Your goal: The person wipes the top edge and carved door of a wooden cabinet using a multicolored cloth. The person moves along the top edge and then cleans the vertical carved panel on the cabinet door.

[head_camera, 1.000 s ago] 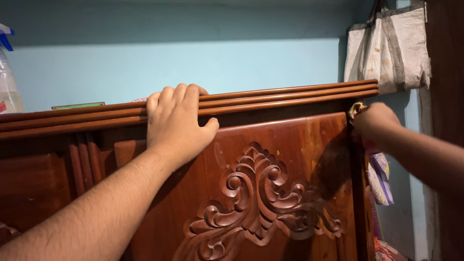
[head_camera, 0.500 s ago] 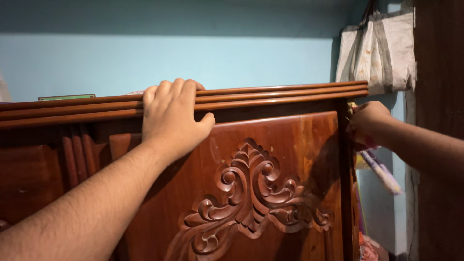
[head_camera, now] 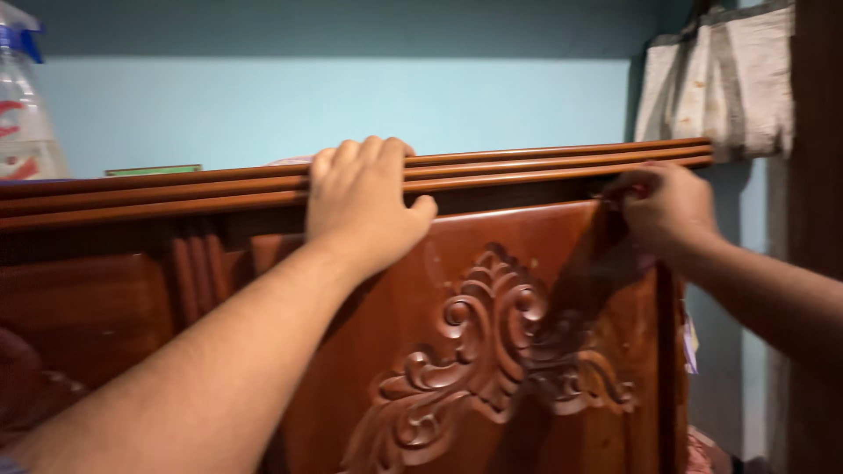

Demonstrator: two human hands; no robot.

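My left hand (head_camera: 364,197) grips the ribbed top moulding (head_camera: 527,165) of a dark red-brown wooden wardrobe, fingers hooked over the top and thumb on the front. My right hand (head_camera: 663,206) is closed at the upper right corner of the carved door (head_camera: 492,351), pressed against the wood just under the moulding. It holds a patterned cloth, mostly hidden by the fingers. A blurred strip of the cloth (head_camera: 690,342) hangs past the wardrobe's right edge.
A clear spray bottle (head_camera: 22,114) with a blue top stands on the wardrobe at far left, beside a flat green object (head_camera: 154,169). A white and grey bag (head_camera: 720,83) hangs on the light blue wall at upper right. A dark wooden post (head_camera: 821,263) fills the right edge.
My right hand has moved up and left, from the door's right side edge to its top corner under the moulding, taking the cloth along. My left hand keeps its grip; the view shifted.
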